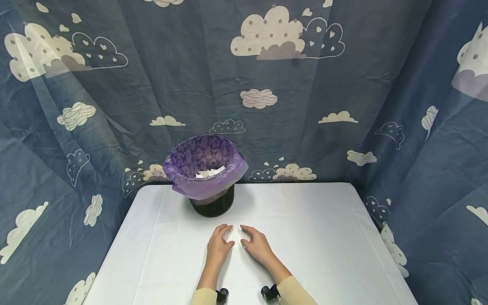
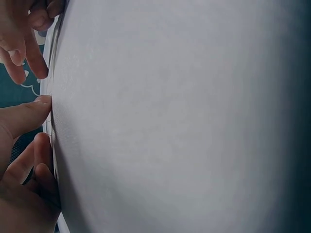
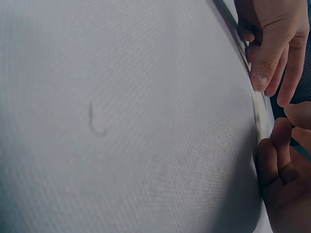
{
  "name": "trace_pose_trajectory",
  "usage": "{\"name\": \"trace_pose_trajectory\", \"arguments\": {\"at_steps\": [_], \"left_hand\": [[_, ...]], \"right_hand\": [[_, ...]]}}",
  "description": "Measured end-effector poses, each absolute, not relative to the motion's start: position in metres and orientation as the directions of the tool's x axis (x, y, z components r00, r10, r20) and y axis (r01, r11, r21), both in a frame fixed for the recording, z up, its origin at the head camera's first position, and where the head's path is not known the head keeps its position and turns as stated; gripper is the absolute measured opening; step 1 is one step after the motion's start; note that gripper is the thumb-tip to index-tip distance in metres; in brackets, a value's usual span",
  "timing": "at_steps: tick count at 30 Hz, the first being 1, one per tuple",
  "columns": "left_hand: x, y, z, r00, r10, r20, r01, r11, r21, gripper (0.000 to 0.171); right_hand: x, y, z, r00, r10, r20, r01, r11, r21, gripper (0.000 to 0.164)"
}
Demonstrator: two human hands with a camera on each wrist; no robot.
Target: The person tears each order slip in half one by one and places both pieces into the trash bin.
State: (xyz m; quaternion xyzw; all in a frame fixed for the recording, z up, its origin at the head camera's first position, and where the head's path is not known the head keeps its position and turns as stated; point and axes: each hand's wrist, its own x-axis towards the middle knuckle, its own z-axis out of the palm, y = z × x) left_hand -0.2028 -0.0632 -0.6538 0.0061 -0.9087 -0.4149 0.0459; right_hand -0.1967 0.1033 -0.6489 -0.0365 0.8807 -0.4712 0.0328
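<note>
A small flat whitish piece with fine stripes [image 1: 238,238], which looks like paper, lies on the white table between the two hands. My left hand [image 1: 220,245] rests at its left side, thumb and fingers spread in a curve around the edge. Mirroring it, my right hand [image 1: 258,245] rests at the right side, its fingertips at the piece. In the right wrist view the pale piece [image 3: 260,114] shows as a thin sliver between the hands. The left wrist view has my left thumb [image 2: 34,116] touching down by the table surface. Much of the piece is hidden there.
A dark bin [image 1: 213,205] lined with a purple bag [image 1: 206,190] stands beyond the hands at the back left. White pieces [image 1: 210,172] lie inside it. The white table [image 1: 312,237] ends at a dark cloud-patterned curtain [image 1: 289,144] behind and on both sides.
</note>
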Motion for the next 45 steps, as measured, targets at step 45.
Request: {"name": "trace_pose_trajectory", "arguments": {"at_steps": [45], "left_hand": [[-0.190, -0.051, -0.638, -0.986, -0.054, 0.157, 0.091, 0.620, 0.780, 0.019]], "right_hand": [[-0.199, 0.102, -0.640, -0.997, -0.046, -0.062, 0.037, 0.427, -0.904, 0.030]]}}
